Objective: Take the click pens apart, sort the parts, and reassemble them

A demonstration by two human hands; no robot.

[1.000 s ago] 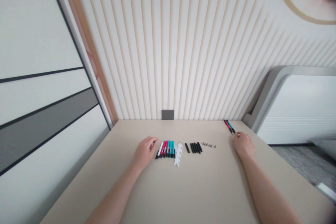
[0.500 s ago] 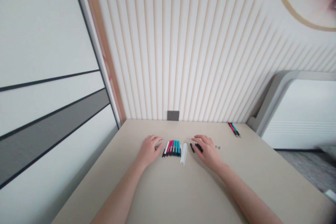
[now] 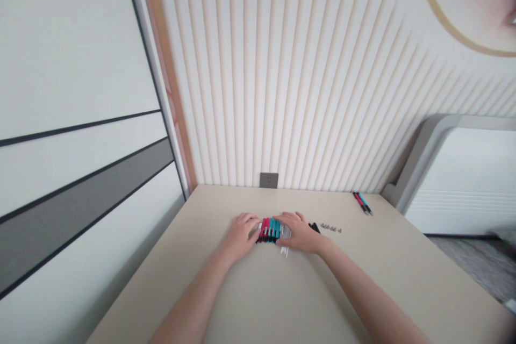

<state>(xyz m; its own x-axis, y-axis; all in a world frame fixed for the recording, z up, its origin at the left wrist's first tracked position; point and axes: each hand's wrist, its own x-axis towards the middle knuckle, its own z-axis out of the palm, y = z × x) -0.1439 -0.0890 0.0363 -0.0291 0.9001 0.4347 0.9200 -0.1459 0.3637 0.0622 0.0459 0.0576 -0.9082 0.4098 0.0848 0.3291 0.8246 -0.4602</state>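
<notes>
A row of pen barrels (image 3: 266,229) in pink and blue with black lower ends lies side by side on the table. My left hand (image 3: 242,235) rests at the row's left side, thumb and fingers apart, covering much of the white piece there. From the right, my right hand (image 3: 300,234) reaches over the white sticks (image 3: 285,251), its fingers spread and the tips at the blue barrels. Whether the fingertips press on the barrels is hard to tell. Black pen parts (image 3: 314,227) lie just beyond the right hand, partly hidden by it.
Several small metallic pieces (image 3: 331,228) form a line to the right. Two pens, one pink and one blue (image 3: 363,202), lie at the back right of the beige table (image 3: 258,301). A dark wall socket (image 3: 269,180) is behind, and a cabinet (image 3: 80,188) stands left.
Both hands have closed in on the row of barrels. My right hand moved left off the black parts and over the white sticks, uncovering the line of metallic pieces. The view shifted slightly.
</notes>
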